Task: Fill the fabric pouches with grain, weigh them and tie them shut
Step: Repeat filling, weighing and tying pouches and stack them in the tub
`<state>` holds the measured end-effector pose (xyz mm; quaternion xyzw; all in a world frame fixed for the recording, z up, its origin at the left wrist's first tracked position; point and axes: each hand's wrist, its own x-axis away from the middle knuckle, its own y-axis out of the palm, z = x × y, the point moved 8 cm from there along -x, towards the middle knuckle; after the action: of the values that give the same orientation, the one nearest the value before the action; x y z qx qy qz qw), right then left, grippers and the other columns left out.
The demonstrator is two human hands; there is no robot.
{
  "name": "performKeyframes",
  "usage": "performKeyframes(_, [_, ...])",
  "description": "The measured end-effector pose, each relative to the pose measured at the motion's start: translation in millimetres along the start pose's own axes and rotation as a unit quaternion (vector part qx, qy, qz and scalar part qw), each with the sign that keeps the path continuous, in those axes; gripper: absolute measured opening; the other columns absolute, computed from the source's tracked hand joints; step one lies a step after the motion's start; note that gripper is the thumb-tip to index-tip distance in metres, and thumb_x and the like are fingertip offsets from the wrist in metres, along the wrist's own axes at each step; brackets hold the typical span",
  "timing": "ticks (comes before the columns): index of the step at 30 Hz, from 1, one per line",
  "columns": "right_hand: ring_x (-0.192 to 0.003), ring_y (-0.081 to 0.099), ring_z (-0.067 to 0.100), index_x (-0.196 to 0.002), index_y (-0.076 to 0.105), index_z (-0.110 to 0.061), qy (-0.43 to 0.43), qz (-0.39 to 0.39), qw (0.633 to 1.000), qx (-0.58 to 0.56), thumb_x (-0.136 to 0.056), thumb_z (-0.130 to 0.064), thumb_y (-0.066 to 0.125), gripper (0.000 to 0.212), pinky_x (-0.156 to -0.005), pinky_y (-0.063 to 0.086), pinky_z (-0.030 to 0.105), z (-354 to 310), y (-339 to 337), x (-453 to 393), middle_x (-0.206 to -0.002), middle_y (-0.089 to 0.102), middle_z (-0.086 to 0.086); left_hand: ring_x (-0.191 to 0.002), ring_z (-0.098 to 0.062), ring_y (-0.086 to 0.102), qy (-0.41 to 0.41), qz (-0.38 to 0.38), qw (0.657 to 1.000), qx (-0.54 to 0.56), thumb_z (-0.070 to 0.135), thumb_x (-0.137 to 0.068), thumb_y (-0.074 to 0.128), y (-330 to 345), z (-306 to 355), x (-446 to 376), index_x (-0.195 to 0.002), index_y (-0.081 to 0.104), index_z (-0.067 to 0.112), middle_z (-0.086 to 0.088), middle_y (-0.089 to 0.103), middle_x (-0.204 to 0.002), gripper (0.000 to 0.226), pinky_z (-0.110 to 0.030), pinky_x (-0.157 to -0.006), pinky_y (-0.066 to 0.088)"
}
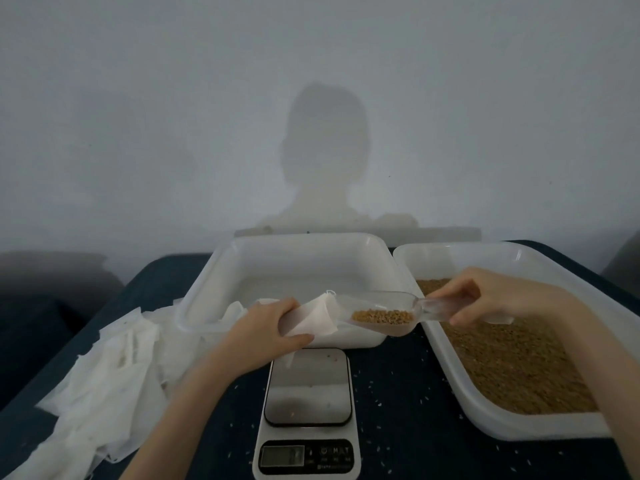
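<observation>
A white fabric pouch (313, 318) is held in the air with its mouth turned toward the right hand, gripped by the left hand (266, 327), whose fingers and thumb curl round its closed end. Just at that mouth sits the front lip of a clear plastic scoop (381, 315), carrying a small heap of brown grain (382, 315) in its bowl; the right hand (485, 296) pinches the scoop's handle between thumb and fingers. Below and between the two hands, on the dark blue counter (398, 393), stands a white digital kitchen scale (306, 410) with a dark, bare platform; its display is too dim to read. Under the right hand lies a white plastic tray (519, 424) spread with more grain. Beyond the left hand is a second white plastic tray (301, 244), its near rim just behind the pouch. To the outer side of the left forearm lies a loose pile of unfilled pouches (104, 368). Stray grains (391, 407) dot the counter around the scale.
</observation>
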<state>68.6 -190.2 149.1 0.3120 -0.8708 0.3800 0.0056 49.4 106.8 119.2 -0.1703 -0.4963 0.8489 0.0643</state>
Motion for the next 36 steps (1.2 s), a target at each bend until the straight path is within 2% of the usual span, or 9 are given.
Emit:
performKeyframes(4, [-0.092,0.06,0.043,-0.112,0.068,-0.046,0.004,-0.021,1.0,0.013,-0.065,-0.041,0.073,0.047,-0.083,0.05,0.054,-4,5,0,-0.108,0.067,0.019,-0.076,-0.003,0.05,0.003,-0.019,0.999,-0.034,0.055,-0.077,0.063,7,6,1,-0.093,0.05,0.033,0.014,0.055,-0.084,0.031,-0.024,-0.063,0.039])
performKeyframes(10, [-0.089,0.063,0.007,-0.111,0.069,-0.041,0.021,-0.038,0.998,0.048,-0.081,-0.02,0.073,0.037,-0.08,0.049,0.022,-15,12,2,-0.103,0.07,-0.004,-0.091,-0.002,0.055,0.023,-0.033,0.999,-0.019,0.057,-0.077,0.063,17,22,1,-0.116,0.049,0.038,0.016,0.06,-0.102,0.046,-0.024,-0.076,0.047])
performKeyframes(16, [-0.066,0.057,0.0,-0.113,0.071,-0.028,0.021,-0.059,0.997,0.037,-0.084,-0.006,0.068,0.037,-0.064,0.046,0.015,-23,18,-1,-0.083,0.068,-0.003,-0.094,-0.006,0.051,0.052,-0.035,0.997,-0.034,0.066,-0.074,0.06,28,32,2,-0.129,0.04,0.041,0.015,0.057,-0.109,0.064,-0.024,-0.078,0.04])
performKeyframes(19, [-0.07,0.061,0.008,-0.109,0.073,-0.028,0.029,-0.046,0.996,0.067,-0.082,-0.006,0.07,0.035,-0.067,0.051,0.023,-28,17,-4,-0.092,0.071,0.008,-0.092,-0.007,0.05,0.066,-0.04,0.996,-0.036,0.066,-0.074,0.06,34,36,1,-0.121,0.048,0.037,0.014,0.057,-0.106,0.057,-0.024,-0.078,0.04])
performKeyframes(23, [-0.082,0.071,0.022,-0.104,0.07,-0.028,0.042,0.014,0.99,0.135,-0.08,-0.016,0.074,0.028,-0.079,0.058,0.049,-39,9,-4,-0.091,0.073,-0.009,-0.083,0.003,0.048,0.047,-0.042,0.998,0.018,0.067,-0.073,0.059,41,34,4,-0.106,0.05,0.038,0.019,0.055,-0.096,0.045,-0.012,-0.065,0.034])
performKeyframes(26, [-0.08,0.069,0.008,-0.091,0.064,-0.038,0.049,0.07,0.973,0.216,-0.077,-0.027,0.077,0.022,-0.079,0.058,0.04,-59,-1,-1,-0.094,0.069,-0.018,-0.081,0.005,0.052,0.018,-0.032,0.996,0.082,0.06,-0.074,0.061,45,34,6,-0.093,0.048,0.041,0.018,0.058,-0.092,0.03,-0.011,-0.062,0.037])
performKeyframes(31, [-0.081,0.046,-0.012,-0.104,0.068,-0.045,-0.005,0.186,0.907,0.377,-0.074,-0.045,0.076,0.031,-0.089,0.037,0.023,-114,-19,7,-0.075,0.048,-0.037,-0.067,0.008,0.052,-0.03,-0.012,0.979,0.201,0.045,-0.078,0.066,61,37,9,-0.081,0.049,0.035,0.022,0.057,-0.074,0.02,-0.01,-0.058,0.036])
performKeyframes(34, [-0.106,0.046,-0.004,-0.114,0.064,-0.043,-0.044,0.22,0.847,0.483,-0.08,-0.043,0.07,0.034,-0.117,0.008,0.031,-140,-19,8,-0.092,0.056,-0.03,-0.069,0.006,0.055,-0.049,0.012,0.97,0.238,0.04,-0.082,0.066,66,37,6,-0.086,0.05,0.026,0.014,0.059,-0.079,0.022,-0.013,-0.057,0.041])
performKeyframes(36, [-0.121,0.042,0.0,-0.117,0.063,-0.041,-0.047,0.223,0.828,0.512,-0.082,-0.041,0.068,0.035,-0.117,-0.006,0.033,-149,-16,7,-0.107,0.062,-0.024,-0.077,0.001,0.057,-0.05,0.025,0.972,0.229,0.043,-0.077,0.067,67,36,3,-0.09,0.051,0.022,0.009,0.062,-0.084,0.031,-0.019,-0.065,0.046])
